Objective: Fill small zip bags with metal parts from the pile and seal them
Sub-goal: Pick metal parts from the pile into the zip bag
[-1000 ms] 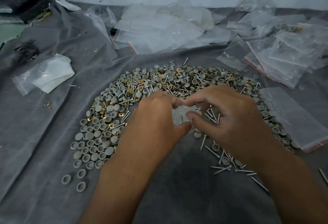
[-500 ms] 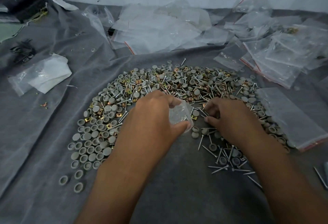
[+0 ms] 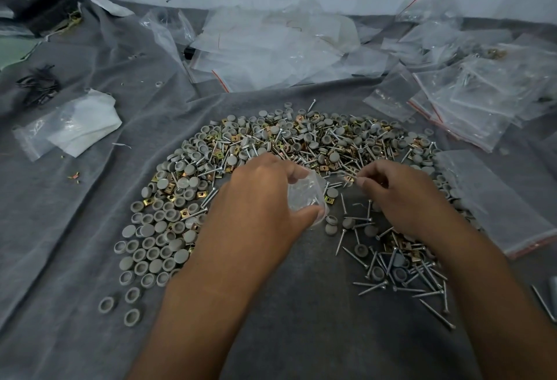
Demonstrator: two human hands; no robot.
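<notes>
A wide arc-shaped pile of parts (image 3: 301,144) lies on the grey cloth: grey round caps, silver screws and brass square nuts. My left hand (image 3: 262,198) grips a small clear zip bag (image 3: 304,195) between thumb and fingers, its mouth facing right. My right hand (image 3: 401,195) reaches into the pile just right of the bag, with fingertips pinching a small brass nut (image 3: 349,179). Loose screws (image 3: 404,271) lie scattered below my right wrist.
Heaps of clear zip bags (image 3: 271,48) lie at the back, and filled ones (image 3: 482,93) at the right. A stack of flat bags (image 3: 494,205) sits by my right forearm. White paper in a bag (image 3: 75,123) lies at the left.
My hands have separated: the right hand left the bag and went right into the pile, where it now pinches a nut. The left hand keeps holding the bag.
</notes>
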